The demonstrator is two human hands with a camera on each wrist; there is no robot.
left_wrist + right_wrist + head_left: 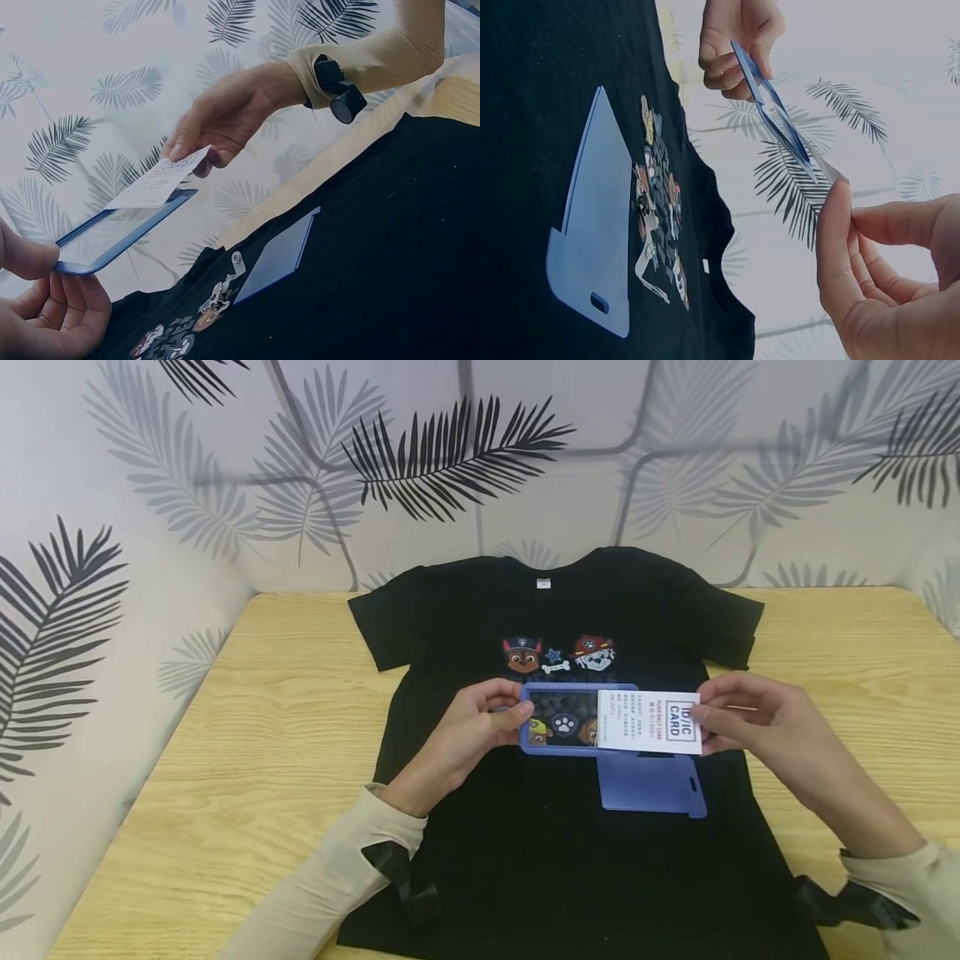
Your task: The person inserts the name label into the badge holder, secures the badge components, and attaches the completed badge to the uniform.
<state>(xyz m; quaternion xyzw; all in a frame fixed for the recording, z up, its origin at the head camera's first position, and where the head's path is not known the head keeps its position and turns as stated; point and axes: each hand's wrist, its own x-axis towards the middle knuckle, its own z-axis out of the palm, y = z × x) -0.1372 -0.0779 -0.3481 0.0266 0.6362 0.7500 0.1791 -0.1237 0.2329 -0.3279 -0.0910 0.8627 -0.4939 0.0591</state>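
Observation:
My left hand (480,718) pinches the left end of a blue card holder frame (558,751) with a clear window, thumb on its face. In my right hand (772,727), thumb and fingers pinch the right end of a white paper card (648,722) printed "ID/IC CARD". The card's left part overlaps the frame's right half. In the left wrist view the card (161,184) slants over the frame's open end, and both are raised above the shirt. A separate blue slotted cover piece (648,785) lies on the black T-shirt (480,835) below them.
Under everything, the T-shirt with cartoon dog prints (558,653) is spread on a wood-grain table (225,710). A wall covering with leaf patterns (450,468) stands behind the table and along its left side. Black wrist cameras (405,881) are strapped over both sleeves.

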